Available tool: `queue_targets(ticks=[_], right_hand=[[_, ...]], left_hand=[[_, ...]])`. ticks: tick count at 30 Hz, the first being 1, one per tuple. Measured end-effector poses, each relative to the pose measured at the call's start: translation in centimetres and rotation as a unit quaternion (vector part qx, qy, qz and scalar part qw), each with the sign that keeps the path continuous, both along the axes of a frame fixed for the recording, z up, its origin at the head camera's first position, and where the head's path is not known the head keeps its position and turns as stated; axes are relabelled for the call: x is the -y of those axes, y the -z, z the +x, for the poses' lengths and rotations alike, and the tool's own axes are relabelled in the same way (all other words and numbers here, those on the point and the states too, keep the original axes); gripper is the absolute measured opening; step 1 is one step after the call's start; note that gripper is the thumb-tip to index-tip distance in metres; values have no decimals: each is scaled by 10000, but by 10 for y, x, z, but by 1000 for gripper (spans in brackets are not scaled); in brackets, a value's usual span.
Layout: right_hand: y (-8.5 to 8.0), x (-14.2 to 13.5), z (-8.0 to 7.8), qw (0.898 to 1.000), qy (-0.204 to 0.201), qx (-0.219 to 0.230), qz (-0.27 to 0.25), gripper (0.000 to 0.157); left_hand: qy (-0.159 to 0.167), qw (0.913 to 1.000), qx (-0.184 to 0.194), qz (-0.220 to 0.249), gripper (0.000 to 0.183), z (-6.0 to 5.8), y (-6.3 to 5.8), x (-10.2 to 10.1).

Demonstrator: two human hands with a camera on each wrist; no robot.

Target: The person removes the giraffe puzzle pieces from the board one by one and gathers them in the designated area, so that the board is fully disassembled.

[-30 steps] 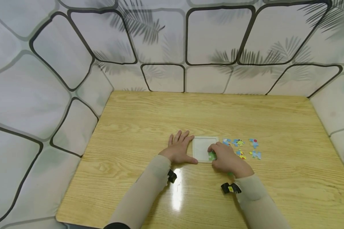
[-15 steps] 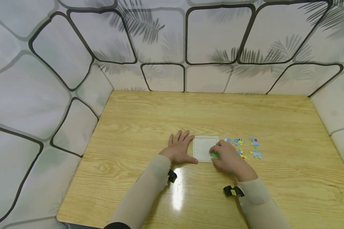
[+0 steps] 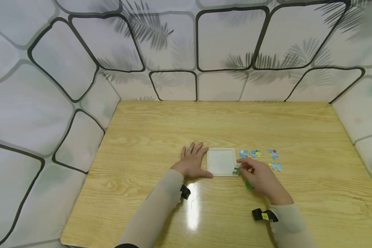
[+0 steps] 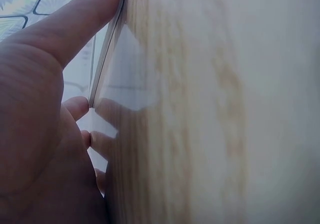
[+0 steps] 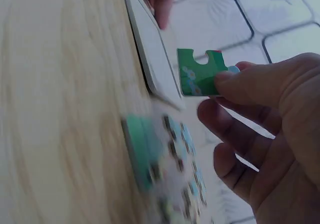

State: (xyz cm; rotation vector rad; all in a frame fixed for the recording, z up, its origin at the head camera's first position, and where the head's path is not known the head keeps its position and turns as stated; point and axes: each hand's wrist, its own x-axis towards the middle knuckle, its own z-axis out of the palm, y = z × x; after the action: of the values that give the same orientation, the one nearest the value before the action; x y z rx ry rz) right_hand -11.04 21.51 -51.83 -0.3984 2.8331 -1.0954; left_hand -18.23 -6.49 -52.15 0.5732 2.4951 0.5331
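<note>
My right hand (image 3: pixel 261 177) pinches a green jigsaw puzzle piece (image 5: pixel 197 76) between thumb and index finger, its flower-printed side showing in the right wrist view. In the head view this piece overlaps the lower right corner of a square white puzzle tray (image 3: pixel 221 150). On the tray's left side lies my left hand (image 3: pixel 192 163), fingers spread, with thumb and index fingertip at the tray's edge. The left wrist view shows that thumb (image 4: pixel 75 23) against the thin tray edge. Another green puzzle piece (image 3: pixel 248 185) lies on the table, partly hidden under my right hand.
Right of the tray lie several blue puzzle pieces, among them one with a yellow figure (image 3: pixel 257 153), one with a red dot (image 3: pixel 273 153) and a lower one (image 3: pixel 276 166). The wooden table (image 3: pixel 161 127) meets a patterned fabric wall (image 3: pixel 220 86) behind.
My right hand has drawn back rightward from over the tray's lower right corner, carrying the green puzzle piece. My left hand stays at the tray's left side.
</note>
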Motion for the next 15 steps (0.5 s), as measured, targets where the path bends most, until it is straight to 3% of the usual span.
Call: queue_targets(ticks=[7, 15], right_hand=[[-9, -42, 20, 9939, 886, 658, -84, 23], [-8, -93, 31, 9868, 1015, 1110, 605, 25]], left_hand=[[42, 10000, -38, 12, 109, 0, 3, 1], [73, 10000, -36, 5, 109, -1, 4, 1]])
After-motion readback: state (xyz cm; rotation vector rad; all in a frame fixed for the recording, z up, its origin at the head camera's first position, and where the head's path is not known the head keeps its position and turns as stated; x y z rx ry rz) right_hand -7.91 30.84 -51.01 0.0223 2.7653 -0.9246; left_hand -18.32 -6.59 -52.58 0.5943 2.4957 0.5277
